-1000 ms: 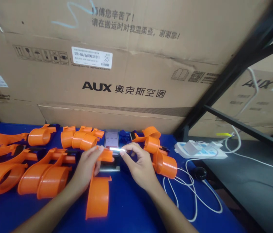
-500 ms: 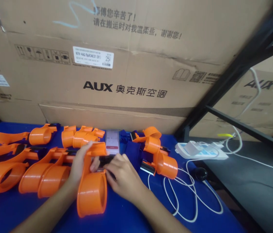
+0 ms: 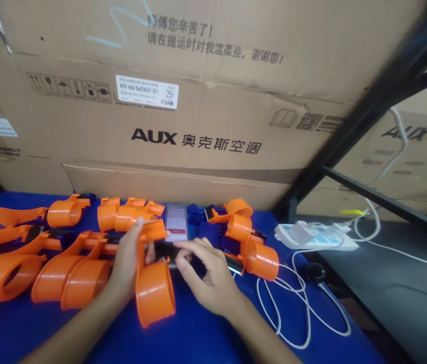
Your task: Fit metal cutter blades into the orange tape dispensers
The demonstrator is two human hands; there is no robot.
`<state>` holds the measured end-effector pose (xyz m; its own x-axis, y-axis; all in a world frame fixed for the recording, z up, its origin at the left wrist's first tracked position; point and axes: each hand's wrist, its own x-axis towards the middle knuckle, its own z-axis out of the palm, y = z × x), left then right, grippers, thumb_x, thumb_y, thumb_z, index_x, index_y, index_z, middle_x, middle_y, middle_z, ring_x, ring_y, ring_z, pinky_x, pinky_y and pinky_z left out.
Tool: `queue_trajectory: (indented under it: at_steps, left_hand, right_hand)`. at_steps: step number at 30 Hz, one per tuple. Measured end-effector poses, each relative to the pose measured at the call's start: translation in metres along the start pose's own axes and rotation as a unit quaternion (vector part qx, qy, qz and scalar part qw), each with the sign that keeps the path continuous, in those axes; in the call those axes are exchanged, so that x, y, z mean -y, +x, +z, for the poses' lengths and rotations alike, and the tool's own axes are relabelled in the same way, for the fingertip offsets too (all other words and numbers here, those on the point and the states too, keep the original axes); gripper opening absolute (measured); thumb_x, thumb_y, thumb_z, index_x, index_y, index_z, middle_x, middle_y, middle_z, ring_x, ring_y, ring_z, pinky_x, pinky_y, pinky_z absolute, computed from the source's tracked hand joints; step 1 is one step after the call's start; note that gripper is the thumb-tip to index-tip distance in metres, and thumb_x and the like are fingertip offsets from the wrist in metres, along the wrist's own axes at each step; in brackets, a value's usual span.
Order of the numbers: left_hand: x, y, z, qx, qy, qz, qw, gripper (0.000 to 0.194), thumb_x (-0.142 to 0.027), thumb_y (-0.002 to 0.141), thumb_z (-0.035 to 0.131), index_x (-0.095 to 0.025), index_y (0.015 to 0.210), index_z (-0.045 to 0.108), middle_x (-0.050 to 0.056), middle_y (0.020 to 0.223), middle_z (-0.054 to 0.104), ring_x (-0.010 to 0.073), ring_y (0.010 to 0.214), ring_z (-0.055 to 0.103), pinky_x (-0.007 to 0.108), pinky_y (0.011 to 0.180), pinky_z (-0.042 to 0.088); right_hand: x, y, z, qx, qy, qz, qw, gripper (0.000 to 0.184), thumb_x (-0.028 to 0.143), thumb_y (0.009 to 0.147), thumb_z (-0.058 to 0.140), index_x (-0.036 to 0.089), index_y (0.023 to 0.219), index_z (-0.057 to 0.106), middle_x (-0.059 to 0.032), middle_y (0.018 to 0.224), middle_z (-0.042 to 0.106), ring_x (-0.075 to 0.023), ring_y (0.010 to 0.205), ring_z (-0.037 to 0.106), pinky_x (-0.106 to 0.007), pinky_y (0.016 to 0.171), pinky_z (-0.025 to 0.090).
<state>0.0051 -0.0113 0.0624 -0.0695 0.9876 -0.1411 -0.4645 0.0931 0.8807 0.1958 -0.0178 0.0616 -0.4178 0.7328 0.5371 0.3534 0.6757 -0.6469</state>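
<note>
My left hand (image 3: 130,260) is wrapped around an orange plastic tape-dispenser body (image 3: 154,290), holding it just above the blue table (image 3: 198,333) with its round drum toward me. My right hand (image 3: 207,275) pinches a black part (image 3: 168,249) at the dispenser's front end, fingers closed on it. A phone (image 3: 176,222) with a lit screen stands just behind my hands.
Several orange dispenser bodies lie at the left (image 3: 69,275) and back right (image 3: 253,247). Large cardboard boxes (image 3: 198,116) wall off the back. A white power strip (image 3: 314,235) with white cables (image 3: 296,303) lies at right, beside a black shelf frame (image 3: 368,101).
My right hand brought a thin metal strip down to the dispenser. The left hand turned the dispenser so its drum faces me, and it shifted slightly right.
</note>
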Motion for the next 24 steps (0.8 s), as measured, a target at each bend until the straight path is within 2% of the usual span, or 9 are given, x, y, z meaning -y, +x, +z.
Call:
queue_trajectory:
  at_steps: [4,6,9,12,16,18,20,22,24]
  left_hand:
    - [0.004,0.001,0.001,-0.045,-0.025,0.052,0.997,0.062,-0.073,0.089,0.053,-0.019,0.06,0.063,0.001,0.048,0.056,0.0146,0.049,0.053,0.025,0.054,0.047]
    - [0.006,0.002,0.0,-0.052,-0.03,0.062,0.996,0.062,-0.075,0.088,0.054,-0.019,0.064,0.064,0.001,0.052,0.059,0.0148,0.05,0.054,0.026,0.054,0.047]
    - [0.013,0.008,0.001,-0.048,-0.025,0.066,0.996,0.061,-0.076,0.088,0.055,-0.018,0.074,0.069,0.004,0.067,0.069,0.0174,0.059,0.063,0.028,0.06,0.051]
    - [0.019,0.008,0.005,-0.053,-0.03,0.082,0.995,0.06,-0.075,0.09,0.053,-0.022,0.107,0.073,0.009,0.103,0.078,0.0259,0.091,0.072,0.036,0.08,0.056]
    - [0.005,-0.014,-0.008,-0.066,0.153,0.209,0.964,0.061,-0.066,0.099,0.044,-0.037,0.153,0.045,0.008,0.156,0.052,0.0295,0.138,0.053,0.048,0.111,0.044]
    - [-0.014,-0.03,-0.03,-0.046,0.357,0.308,0.881,0.07,-0.057,0.097,0.056,-0.037,0.16,0.032,0.008,0.163,0.043,0.032,0.146,0.044,0.053,0.117,0.036]
    - [-0.031,-0.043,-0.06,-0.007,0.581,0.336,0.741,0.066,-0.051,0.092,0.067,-0.035,0.153,0.047,0.007,0.155,0.053,0.0362,0.143,0.046,0.058,0.118,0.033]
    - [-0.041,-0.051,-0.091,-0.013,0.705,0.356,0.613,0.063,-0.054,0.088,0.07,-0.032,0.146,0.056,0.009,0.15,0.059,0.041,0.136,0.052,0.063,0.114,0.034]
    - [-0.04,-0.055,-0.118,0.015,0.761,0.372,0.531,0.066,-0.059,0.085,0.071,-0.027,0.141,0.061,0.012,0.143,0.064,0.0435,0.134,0.054,0.064,0.111,0.037]
  right_hand:
    - [0.01,-0.004,-0.006,0.103,0.043,-0.028,0.993,0.081,0.057,0.083,0.076,0.025,0.151,0.046,-0.0125,0.143,0.061,-0.0317,0.123,0.062,-0.047,0.105,0.048]
    - [0.013,-0.004,-0.002,0.128,0.045,-0.013,0.991,0.089,0.055,0.078,0.082,0.026,0.153,0.043,-0.0137,0.15,0.055,-0.0329,0.132,0.057,-0.047,0.11,0.045]
    - [0.014,-0.004,0.006,0.125,0.075,0.0,0.989,0.077,0.045,0.081,0.082,0.026,0.148,0.048,-0.0121,0.147,0.057,-0.0302,0.132,0.058,-0.045,0.112,0.045]
    - [0.013,-0.004,0.01,0.069,0.114,0.019,0.991,0.066,0.043,0.084,0.078,0.026,0.142,0.052,-0.011,0.14,0.062,-0.0296,0.124,0.063,-0.043,0.106,0.049]
    - [0.013,-0.004,0.011,-0.014,0.206,0.089,0.974,0.042,0.042,0.097,0.06,0.024,0.134,0.052,-0.0074,0.113,0.072,-0.0214,0.092,0.071,-0.032,0.081,0.057]
    - [0.016,-0.003,0.014,-0.02,0.225,0.114,0.967,0.035,0.043,0.099,0.058,0.024,0.128,0.055,-0.0041,0.101,0.072,-0.0176,0.081,0.069,-0.028,0.073,0.055]
    - [0.021,-0.003,0.019,-0.004,0.222,0.136,0.965,0.032,0.043,0.099,0.058,0.023,0.123,0.057,-0.001,0.092,0.069,-0.0147,0.074,0.063,-0.025,0.068,0.052]
    - [0.028,-0.004,0.026,0.031,0.219,0.158,0.962,0.03,0.043,0.098,0.058,0.023,0.121,0.06,0.0013,0.085,0.066,-0.0126,0.067,0.057,-0.023,0.062,0.048]
    - [0.035,-0.007,0.035,0.078,0.221,0.175,0.956,0.028,0.042,0.097,0.06,0.024,0.119,0.062,0.0026,0.081,0.064,-0.0113,0.064,0.053,-0.022,0.058,0.044]
